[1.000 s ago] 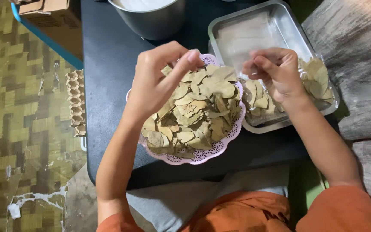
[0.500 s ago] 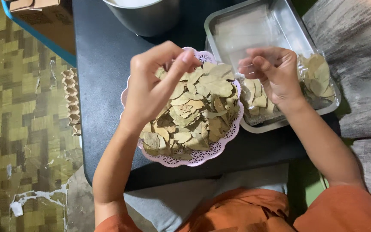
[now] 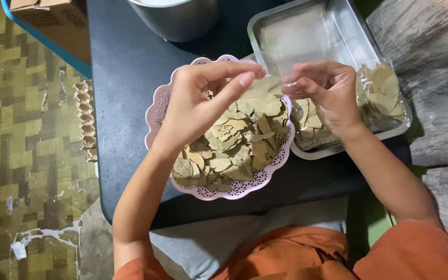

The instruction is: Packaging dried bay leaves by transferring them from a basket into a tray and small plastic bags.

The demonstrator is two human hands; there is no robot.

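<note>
Both hands meet above a pink plate point(image 3: 157, 109) heaped with dried leaves point(image 3: 237, 142). The left hand point(image 3: 198, 106) and right hand point(image 3: 325, 93) pinch a clear plastic bag point(image 3: 307, 39), stretched left to right. Bagged leaf packets point(image 3: 382, 96) fill the metal tray point(image 3: 390, 132); a cardboard box point(image 3: 53, 21) sits top-left.

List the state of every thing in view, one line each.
Pink plate: heaped with dried leaves.
Metal tray: far part bare, near part holds packed leaves.
Metal pot: upright, contents hidden.
Left hand: raised over plate, fingertips pinched.
Right hand: pinching a clear bag.
</note>
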